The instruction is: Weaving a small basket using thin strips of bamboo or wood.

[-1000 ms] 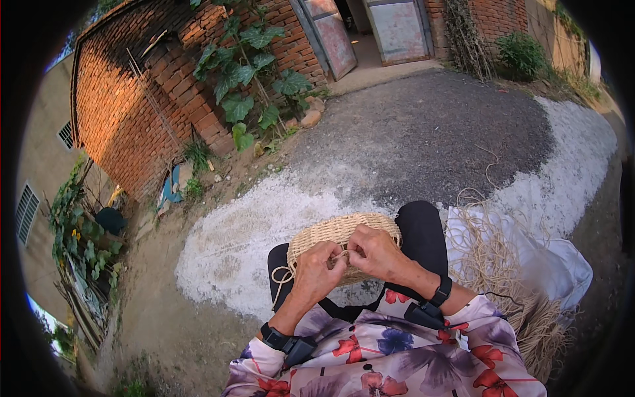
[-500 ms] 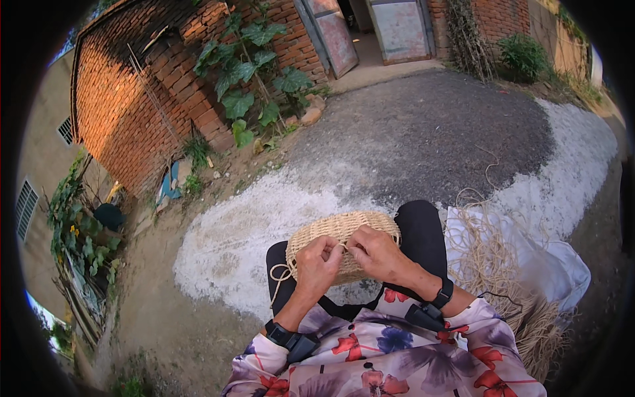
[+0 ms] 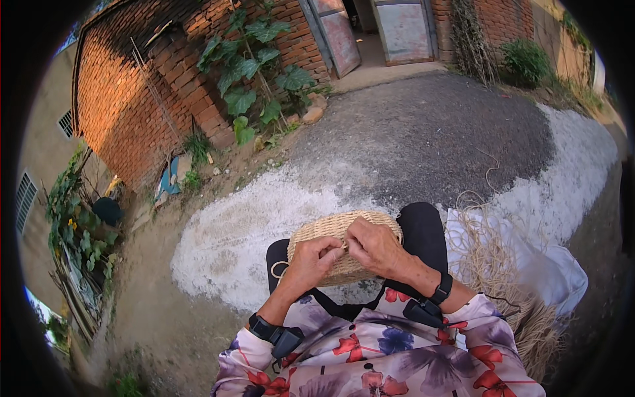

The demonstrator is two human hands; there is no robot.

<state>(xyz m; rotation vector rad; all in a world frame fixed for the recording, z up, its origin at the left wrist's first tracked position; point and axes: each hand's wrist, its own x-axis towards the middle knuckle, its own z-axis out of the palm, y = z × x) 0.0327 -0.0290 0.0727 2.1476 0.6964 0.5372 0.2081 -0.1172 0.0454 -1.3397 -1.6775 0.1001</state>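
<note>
A woven straw basket (image 3: 322,227) rests on my lap between my dark-trousered knees. Over its near side my left hand (image 3: 311,263) pinches a pale straw cord, with thumb and forefinger pressed together. Close beside it, almost touching at the fingertips, my right hand (image 3: 378,250) is closed in a pinch on the same small spot. A short piece of cord shows between the two hands. A loop of the cord (image 3: 279,268) sticks out to the left of my left hand. My fingers partly cover the weave under them.
At my right a heap of loose straw cord (image 3: 486,251) lies on a white sack (image 3: 559,271). A strand (image 3: 491,165) trails onto the dark paving. Ahead stand a brick wall (image 3: 126,119), a leafy climbing plant (image 3: 248,69) and a double door (image 3: 403,30) standing ajar.
My left wrist and forearm have swung a little left and outward. The cord loop left of my left hand shows smaller. Both hands keep their pinch over the basket.
</note>
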